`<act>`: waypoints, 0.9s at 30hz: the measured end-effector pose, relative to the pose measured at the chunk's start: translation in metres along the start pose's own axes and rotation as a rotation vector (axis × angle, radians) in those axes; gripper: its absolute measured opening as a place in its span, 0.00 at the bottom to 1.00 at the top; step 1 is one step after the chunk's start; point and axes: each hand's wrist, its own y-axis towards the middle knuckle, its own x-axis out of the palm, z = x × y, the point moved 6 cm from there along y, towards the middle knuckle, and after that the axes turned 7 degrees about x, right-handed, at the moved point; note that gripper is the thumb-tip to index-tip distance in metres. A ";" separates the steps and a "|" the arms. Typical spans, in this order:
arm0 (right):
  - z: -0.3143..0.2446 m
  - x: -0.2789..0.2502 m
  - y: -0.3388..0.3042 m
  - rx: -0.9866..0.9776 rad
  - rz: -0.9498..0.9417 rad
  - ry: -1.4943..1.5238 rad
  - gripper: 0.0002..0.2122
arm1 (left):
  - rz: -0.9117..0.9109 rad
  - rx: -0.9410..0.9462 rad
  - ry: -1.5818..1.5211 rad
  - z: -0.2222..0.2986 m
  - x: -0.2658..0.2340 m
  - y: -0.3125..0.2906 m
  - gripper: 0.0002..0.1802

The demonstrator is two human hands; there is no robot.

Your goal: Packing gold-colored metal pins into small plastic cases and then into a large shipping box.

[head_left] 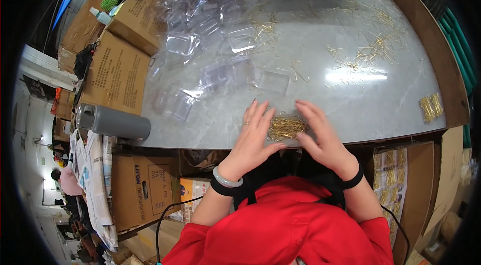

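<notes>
Surveyed grey bench (386, 114), strewn with clear plastic boxes (182, 105) and loose gold hooks (379, 48). Found gold hook pile (286, 125) at near edge, between left hand (253, 140) and right hand (324, 140). Saw both grips spread, loosely curved beside pile; could not confirm firm contact. Judged best to square hooks lightly from both sides, with even pressure against tangling.
</notes>
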 end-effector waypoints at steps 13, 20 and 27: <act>-0.012 0.034 -0.018 0.061 0.230 -0.097 0.37 | -0.002 0.048 -0.058 0.018 0.034 0.017 0.29; -0.013 0.019 -0.007 -0.013 0.089 -0.274 0.31 | 0.024 0.098 0.002 0.018 0.033 0.015 0.32; -0.012 0.031 -0.010 -0.140 0.188 -0.620 0.24 | 0.036 0.014 -0.100 0.015 0.034 0.009 0.43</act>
